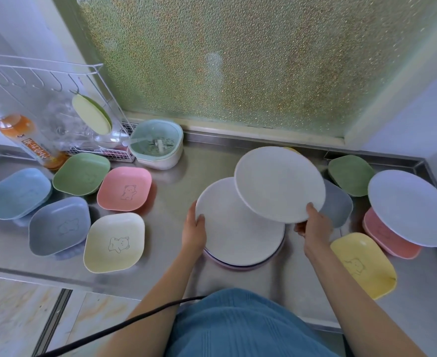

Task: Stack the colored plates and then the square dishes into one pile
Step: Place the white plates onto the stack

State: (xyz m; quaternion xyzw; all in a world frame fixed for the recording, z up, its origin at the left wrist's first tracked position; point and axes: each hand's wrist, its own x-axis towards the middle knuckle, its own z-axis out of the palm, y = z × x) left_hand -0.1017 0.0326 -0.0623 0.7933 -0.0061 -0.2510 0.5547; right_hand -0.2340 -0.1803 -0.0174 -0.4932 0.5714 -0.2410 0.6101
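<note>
A pile of round plates (235,235) stands on the steel counter (173,202) in front of me, its top plate pale. My left hand (194,230) grips the pile's left rim. My right hand (315,225) holds a pale round plate (279,184) tilted above the pile's right side. Another pale round plate (410,207) rests on a pink square dish (390,240) at the right. Square dishes lie around: blue (16,193), green (81,173), pink (124,188), grey-blue (60,225) and yellow (114,242) on the left; green (351,173), grey (338,204) and yellow (361,264) on the right.
A white wire rack (57,99) with a hanging yellow-green plate (91,114) stands at the back left, next to an orange drink bottle (26,137) and a mint strainer basket (158,143). A frosted window backs the counter. A black cable (124,325) crosses below the front edge.
</note>
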